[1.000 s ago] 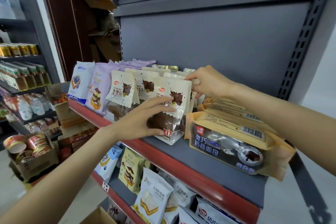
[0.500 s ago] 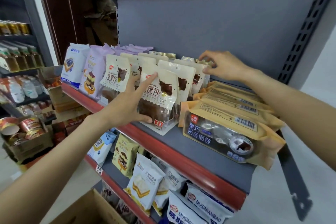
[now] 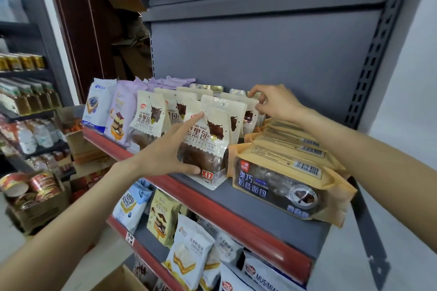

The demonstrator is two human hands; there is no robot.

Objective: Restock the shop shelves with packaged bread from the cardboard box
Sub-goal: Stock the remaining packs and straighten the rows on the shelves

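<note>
Several cream bags of dark bread stand in rows on the grey shelf point(image 3: 236, 216) with a red front edge. My left hand point(image 3: 160, 158) grips the front bag point(image 3: 212, 134) from its left side, thumb under its lower part and a finger up along its label. My right hand point(image 3: 276, 101) reaches to the back of the row and pinches the top edge of a rear bag point(image 3: 249, 114). A corner of the cardboard box point(image 3: 118, 279) shows at the bottom edge.
Flat orange bread packs point(image 3: 283, 172) lie stacked just right of the bags. Purple and white bags point(image 3: 120, 111) fill the shelf's left end. Lower shelves hold more packaged bread point(image 3: 189, 255). A box of cans point(image 3: 30, 191) and drink shelves stand to the left.
My left hand has slid lower on the front bag and stood it more upright. My right hand moved from the rear bags' side to pinch one at its top edge.
</note>
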